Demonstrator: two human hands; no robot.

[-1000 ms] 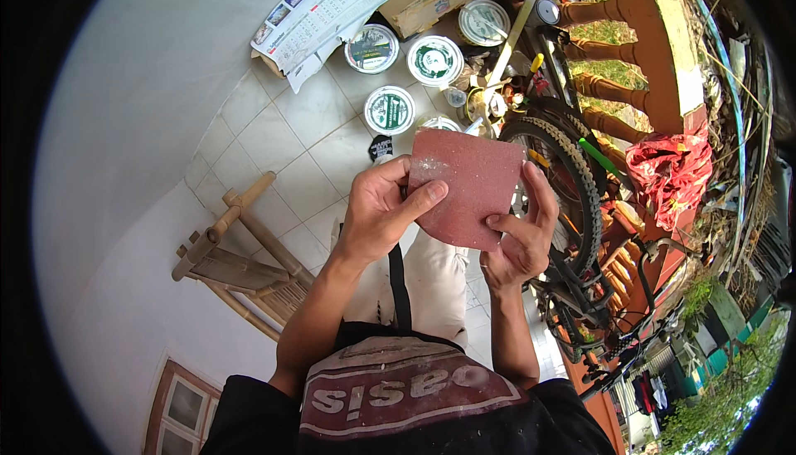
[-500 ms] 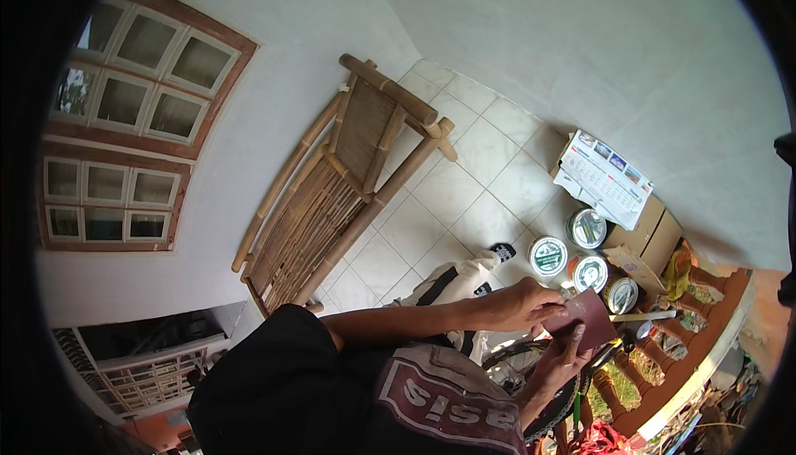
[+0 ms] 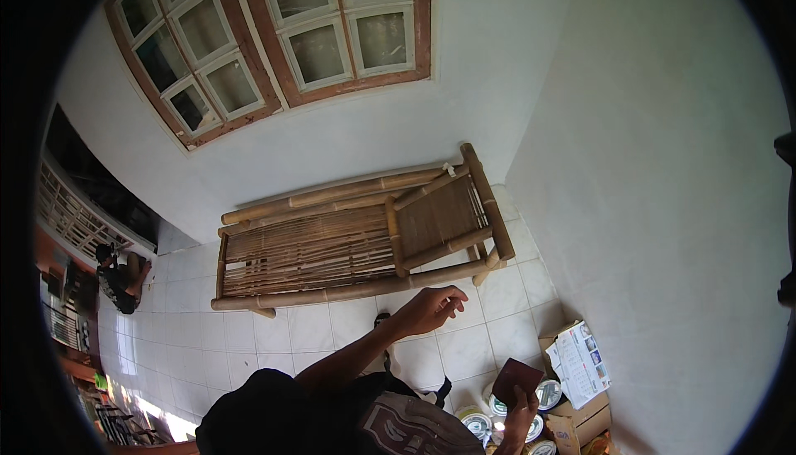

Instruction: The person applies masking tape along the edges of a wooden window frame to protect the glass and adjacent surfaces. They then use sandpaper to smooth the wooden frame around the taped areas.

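Observation:
My right hand [image 3: 520,415], low and right of the middle, grips a reddish-brown sheet of sandpaper [image 3: 516,380] by its lower part. The sheet is roughly rectangular and hides part of the cans behind it. My left hand [image 3: 433,309] is stretched forward over the tiled floor, apart from the sheet. Its fingers are loosely bent and somewhat apart, with nothing visible in them. Beyond it stands a bamboo bench [image 3: 311,248] with a slatted seat.
Several round cans [image 3: 476,424] stand on the floor at lower right, beside a cardboard box [image 3: 592,426] with a printed calendar sheet [image 3: 580,365] on it. Wood-framed windows [image 3: 340,19] are set in the white wall behind the bench. Another person [image 3: 121,282] squats at far left.
My left hand has come away from the sandpaper, which stays in my right hand. The view has turned leftward, so the bench and windows lie nearer the middle.

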